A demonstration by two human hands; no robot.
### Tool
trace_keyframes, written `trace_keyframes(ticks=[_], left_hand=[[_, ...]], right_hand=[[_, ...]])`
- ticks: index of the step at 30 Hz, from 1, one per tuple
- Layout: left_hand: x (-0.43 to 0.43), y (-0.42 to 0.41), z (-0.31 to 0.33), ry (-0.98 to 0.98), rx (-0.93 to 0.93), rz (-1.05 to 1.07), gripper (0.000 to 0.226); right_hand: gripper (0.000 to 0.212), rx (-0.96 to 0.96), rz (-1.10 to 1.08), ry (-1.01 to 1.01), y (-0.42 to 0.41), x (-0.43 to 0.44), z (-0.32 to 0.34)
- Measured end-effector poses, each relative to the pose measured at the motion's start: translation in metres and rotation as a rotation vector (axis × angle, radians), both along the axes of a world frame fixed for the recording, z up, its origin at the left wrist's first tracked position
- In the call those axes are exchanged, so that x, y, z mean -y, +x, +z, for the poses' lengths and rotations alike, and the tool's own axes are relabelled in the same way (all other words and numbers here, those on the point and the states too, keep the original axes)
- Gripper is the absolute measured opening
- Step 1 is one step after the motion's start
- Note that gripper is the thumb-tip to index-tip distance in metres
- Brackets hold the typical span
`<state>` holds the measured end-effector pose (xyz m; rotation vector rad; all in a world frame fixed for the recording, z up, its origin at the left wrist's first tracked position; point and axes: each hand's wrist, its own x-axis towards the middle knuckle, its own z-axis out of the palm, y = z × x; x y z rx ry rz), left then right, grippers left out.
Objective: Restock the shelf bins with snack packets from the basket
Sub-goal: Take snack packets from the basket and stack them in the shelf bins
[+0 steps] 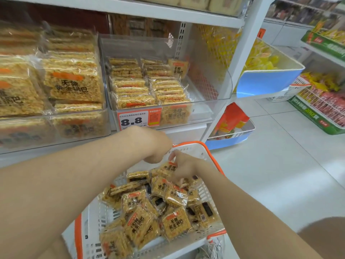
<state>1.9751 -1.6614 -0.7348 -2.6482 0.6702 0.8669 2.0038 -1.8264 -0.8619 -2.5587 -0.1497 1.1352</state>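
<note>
We judge the restocking to be partway through. The left bin (56, 126) on the shelf looks full, with packets stacked up to its rim. The middle bin (201, 113), the one with the price tag (133, 119) on its front, has two rows of packets on its left side, while its right side is bare down to the floor. That gap is the obvious place for more stock. The basket (211, 152) sits below the shelf, right in front of the person, and loose packets (175, 224) are heaped across most of it. So we reckon most of the work is left to do.

Both bare arms reach forward and down, and they meet at the far end of the basket, near its orange rim. The left hand (158, 148) hangs from a sharply bent wrist with its knuckles toward us. Its fingers point down out of sight, so we cannot tell whether they hold anything. The right hand (184, 168) sits just beside it, lower and slightly nearer. Its thumb is raised and its fingers curl down around the top packet (168, 168), which is tipped up off the heap. We take this to be a pick-up in progress. No packet is on its way to the shelf yet.
</note>
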Motion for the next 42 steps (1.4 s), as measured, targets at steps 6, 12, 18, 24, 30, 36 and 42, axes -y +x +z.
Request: trace_keyframes(ticks=[6,12,18,24,30,36,42], left_hand=[[-0.021,-0.013,0.03,-0.011,0.025,0.167,0.017],[-0.047,-0.024,0.069,-0.393,-0.213,0.587,0.038],[-0.045,-0.035,0.094,-0.766,0.056,0.844,0.036],[-0.044,-0.02,0.108,-1.138,0.215,0.924,0.041],[-0.05,0.011,0.093,-1.405,0.201,1.02,0.02],[-0.043,0.029,0.086,-1.54,0.255,1.015,0.021],[-0.039,0.039,0.078,-1.553,0.278,1.025,0.03]], right_hand=[[0.099,0.031,0.397,-0.017,-0.008,-0.031,0.085],[0.07,-0.052,0.474,0.01,-0.013,-0.035,0.163],[0.067,0.115,0.42,0.196,-0.007,-0.029,0.236],[0.097,0.391,0.37,0.28,0.02,-0.019,0.26],[0.053,0.52,0.197,0.616,0.05,-0.002,0.237],[0.024,0.636,0.038,0.727,0.066,-0.009,0.231],[0.025,0.861,0.079,0.504,0.066,-0.023,0.23]])
